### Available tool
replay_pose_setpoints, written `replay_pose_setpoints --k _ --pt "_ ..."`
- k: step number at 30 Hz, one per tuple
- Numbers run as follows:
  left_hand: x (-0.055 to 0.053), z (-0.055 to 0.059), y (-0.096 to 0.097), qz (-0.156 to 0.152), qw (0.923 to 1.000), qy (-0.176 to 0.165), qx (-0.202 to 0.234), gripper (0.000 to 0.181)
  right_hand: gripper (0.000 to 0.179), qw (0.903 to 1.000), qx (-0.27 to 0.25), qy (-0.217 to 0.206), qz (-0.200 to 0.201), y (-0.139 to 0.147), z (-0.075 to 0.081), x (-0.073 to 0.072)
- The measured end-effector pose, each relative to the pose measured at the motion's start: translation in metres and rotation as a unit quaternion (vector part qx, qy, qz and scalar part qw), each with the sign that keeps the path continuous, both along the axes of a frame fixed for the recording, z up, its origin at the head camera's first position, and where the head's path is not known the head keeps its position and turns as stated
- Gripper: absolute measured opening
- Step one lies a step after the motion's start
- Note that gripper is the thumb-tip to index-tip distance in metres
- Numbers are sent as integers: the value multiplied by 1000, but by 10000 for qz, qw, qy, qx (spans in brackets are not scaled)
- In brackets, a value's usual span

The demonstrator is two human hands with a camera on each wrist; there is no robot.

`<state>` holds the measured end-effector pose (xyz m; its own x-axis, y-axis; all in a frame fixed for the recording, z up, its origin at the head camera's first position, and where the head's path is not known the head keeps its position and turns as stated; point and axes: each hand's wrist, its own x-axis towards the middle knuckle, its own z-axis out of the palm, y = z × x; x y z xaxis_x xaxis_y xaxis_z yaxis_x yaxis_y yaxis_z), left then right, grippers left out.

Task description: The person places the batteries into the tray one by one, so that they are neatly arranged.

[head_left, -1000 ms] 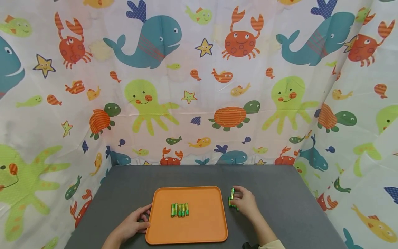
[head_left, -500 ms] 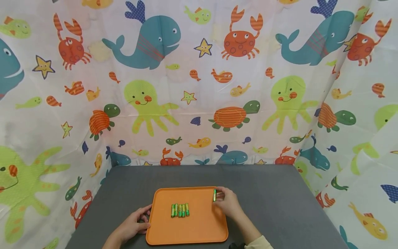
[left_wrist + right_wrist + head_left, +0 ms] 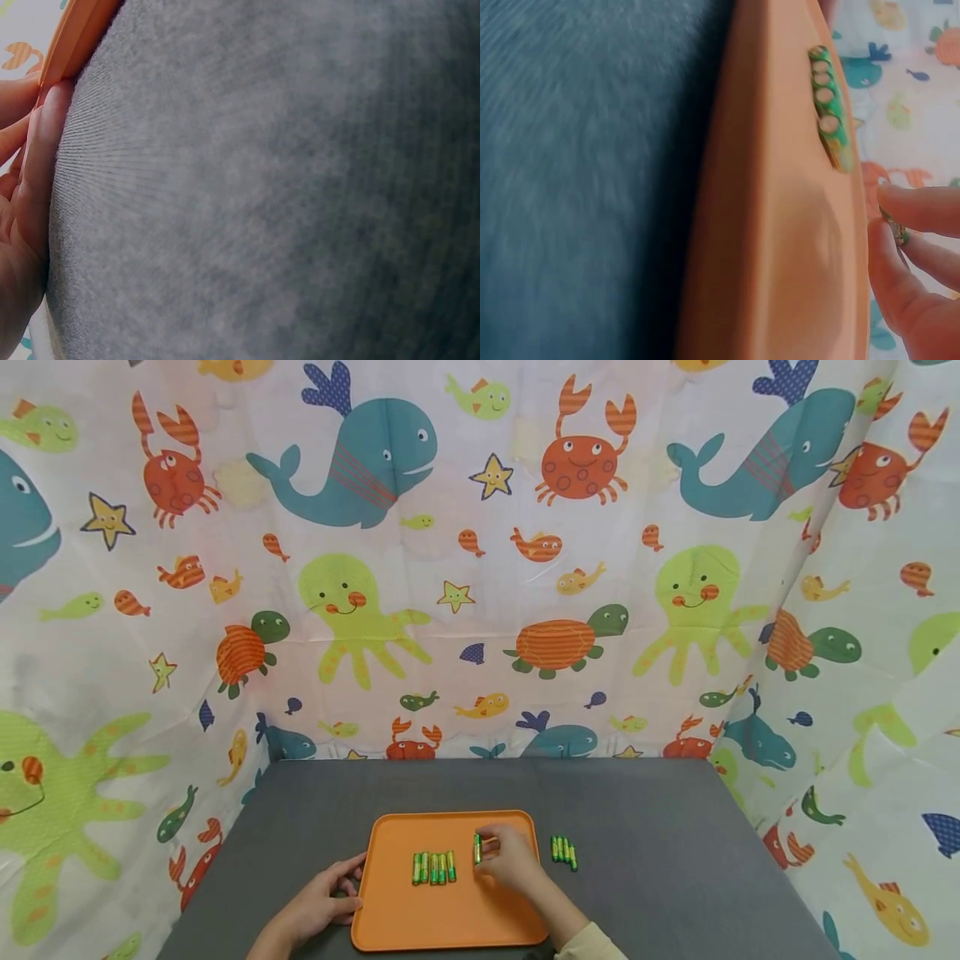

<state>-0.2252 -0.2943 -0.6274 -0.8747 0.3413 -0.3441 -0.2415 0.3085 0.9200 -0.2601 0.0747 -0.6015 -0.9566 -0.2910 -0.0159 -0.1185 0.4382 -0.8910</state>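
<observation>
Green-and-yellow batteries [image 3: 433, 867] lie side by side in a row on an orange tray [image 3: 420, 922]. My right hand [image 3: 512, 860] pinches one more battery [image 3: 477, 849] between thumb and fingers, over the tray just right of that row. In the right wrist view the held battery [image 3: 895, 229] shows between the fingertips, with the row of batteries [image 3: 829, 112] farther along the tray. My left hand [image 3: 322, 897] rests on the table, its fingertips and thumb against the tray's left rim. The left wrist view shows these fingers [image 3: 52, 124] right at the tray's edge [image 3: 79, 41].
Several more batteries [image 3: 564, 852] lie close together on the grey table [image 3: 675, 860], right of the tray. A white curtain [image 3: 480, 693] printed with sea animals surrounds the table at the back and both sides.
My right hand has picked a battery from the group on the right and carried it leftward over the tray. The left hand has stayed at the tray's rim.
</observation>
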Motion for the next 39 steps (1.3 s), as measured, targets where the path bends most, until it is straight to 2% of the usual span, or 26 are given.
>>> replay_pose_setpoints --k 8,17,27,39 --pt "0 2 -1 -46 10000 48 49 81 58 9986 224 -415 228 -22 -9 -7" --pt "2 4 0 -39 9999 95 12 81 60 9970 520 -389 432 -34 -7 -7" --pt "0 2 -1 -101 9999 42 79 81 64 9965 244 -680 431 -35 -4 -3" --pt "0 2 -2 -92 9999 47 131 82 65 9994 205 -179 217 -24 3 1"
